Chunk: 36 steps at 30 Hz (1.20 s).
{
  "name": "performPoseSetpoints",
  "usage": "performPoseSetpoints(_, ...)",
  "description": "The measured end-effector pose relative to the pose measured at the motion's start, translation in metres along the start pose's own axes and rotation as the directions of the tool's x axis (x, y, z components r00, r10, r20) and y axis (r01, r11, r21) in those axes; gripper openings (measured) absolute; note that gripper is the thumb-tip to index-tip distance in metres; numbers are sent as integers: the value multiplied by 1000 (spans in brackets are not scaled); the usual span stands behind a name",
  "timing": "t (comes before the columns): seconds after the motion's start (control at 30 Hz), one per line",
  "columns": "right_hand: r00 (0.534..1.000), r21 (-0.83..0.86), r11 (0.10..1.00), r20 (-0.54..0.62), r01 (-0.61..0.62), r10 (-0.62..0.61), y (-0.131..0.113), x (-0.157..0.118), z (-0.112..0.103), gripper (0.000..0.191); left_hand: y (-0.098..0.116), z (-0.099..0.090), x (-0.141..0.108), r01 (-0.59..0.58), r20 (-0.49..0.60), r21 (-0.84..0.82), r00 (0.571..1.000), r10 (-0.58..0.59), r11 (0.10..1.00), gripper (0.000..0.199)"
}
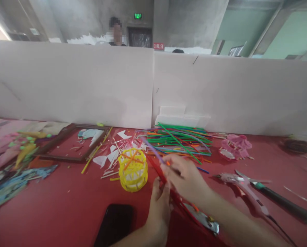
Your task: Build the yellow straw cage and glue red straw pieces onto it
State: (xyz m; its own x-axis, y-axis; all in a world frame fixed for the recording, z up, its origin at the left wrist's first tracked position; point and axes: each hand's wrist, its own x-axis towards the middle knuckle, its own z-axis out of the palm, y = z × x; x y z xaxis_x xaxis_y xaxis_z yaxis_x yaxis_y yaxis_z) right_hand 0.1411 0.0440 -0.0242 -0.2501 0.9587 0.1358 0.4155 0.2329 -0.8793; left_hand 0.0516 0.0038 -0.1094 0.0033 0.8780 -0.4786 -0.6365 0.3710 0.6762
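Observation:
My left hand [160, 200] has its thumb and fingers pinched round a long red strip [157, 168], which slants from upper left to lower right. Just above it, my right hand [183, 176] grips a thin purple pipe cleaner [153, 149] whose free end points up and left. Left of my hands stands a small yellow basket-like piece [133, 175] with orange strips crossed on top. Behind them lies a pile of pipe cleaners [179, 140], mostly green. A shiny metallic object [203, 219] shows partly beneath my right forearm.
A black phone [114, 224] lies in front. On the right are a pink corded tool [248, 190], a black-and-green-handled tool [282, 200] and a pink craft piece [236, 147]. A brown frame [58, 157] and scraps lie left. A white partition [71, 82] rises behind; a person is beyond it.

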Motion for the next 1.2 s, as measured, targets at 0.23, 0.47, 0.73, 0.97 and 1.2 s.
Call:
performPoseSetpoints(0.23,939,165,939,220,-302,264,3,-21,28,18,1,-2,2,-123,82,49,990,118,991,15)
performPoseSetpoints(0.47,912,226,896,248,-383,327,-4,-19,24,21,4,0,-2,-100,98,101,991,90,990,15)
performPoseSetpoints(0.73,932,235,914,237,-330,275,6,-17,27,15,4,1,0,-101,114,114,990,88,988,15)
performPoseSetpoints(0.97,977,499,865,-147,-60,153,-5,-3,-16,23,8,5,-5,25,-38,6,999,-25,1000,40)
performPoseSetpoints(1.2,917,754,647,-331,116,222,7,-1,-73,18,29,33,-7,82,-14,-28,997,-82,996,8)
